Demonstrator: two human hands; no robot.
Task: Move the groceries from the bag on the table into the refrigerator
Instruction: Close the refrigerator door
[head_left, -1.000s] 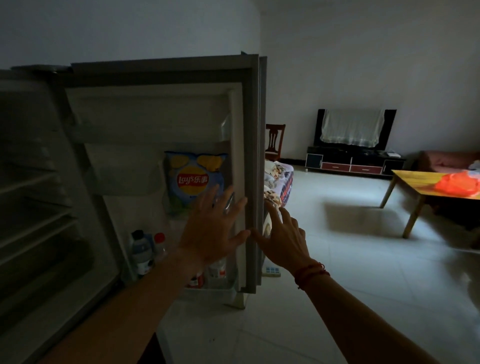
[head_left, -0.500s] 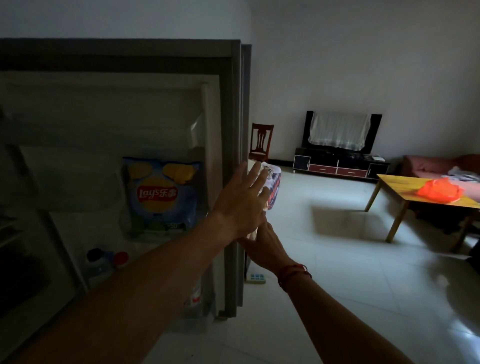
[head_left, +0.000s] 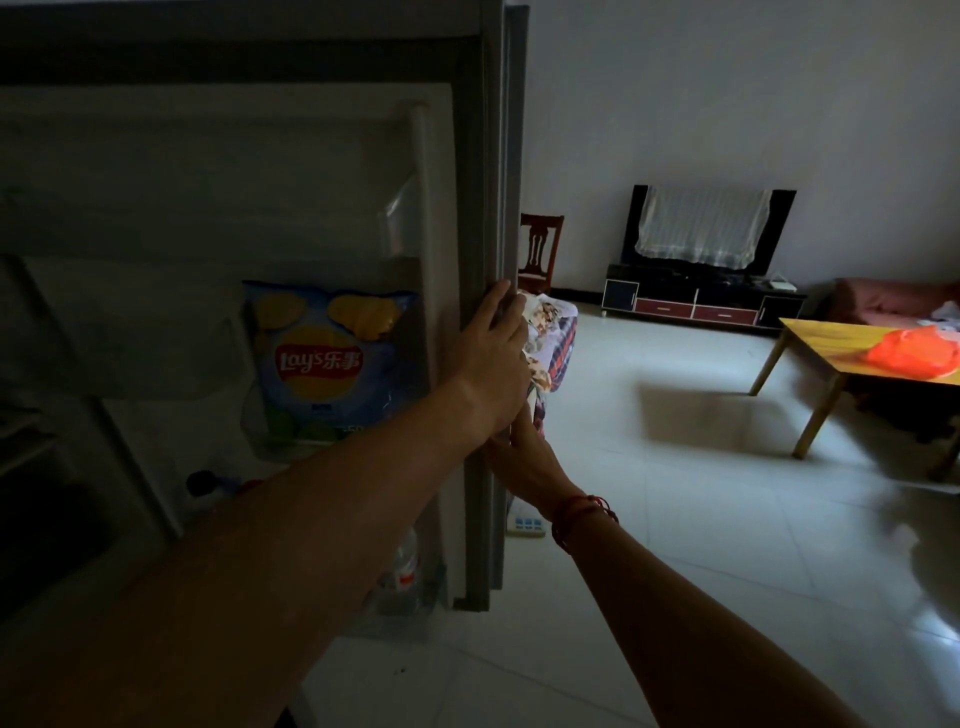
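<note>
The refrigerator door (head_left: 483, 156) stands open on my left, its inner side facing me. A blue Lay's chip bag (head_left: 327, 358) stands in its middle door shelf. Bottles (head_left: 405, 566) sit in the lower shelf, partly hidden by my left arm. My left hand (head_left: 491, 358) holds the door's free edge, with the fingers wrapped over it. My right hand (head_left: 524, 452) touches the same edge just below; its fingers are hidden behind my left wrist. The orange grocery bag (head_left: 914, 358) lies on the yellow table (head_left: 821, 343) at the far right.
A pile of patterned cloth (head_left: 558, 332) and a wooden chair (head_left: 540, 249) stand just behind the door. A power strip (head_left: 524, 525) lies on the tiled floor by the door's foot. A TV stand (head_left: 696, 306) lines the far wall. The dark fridge interior (head_left: 47, 467) is at the left.
I have come closer to the door. My left hand slid from the door's inner face to its free edge and wrapped over it. My right hand moved under my left wrist.
</note>
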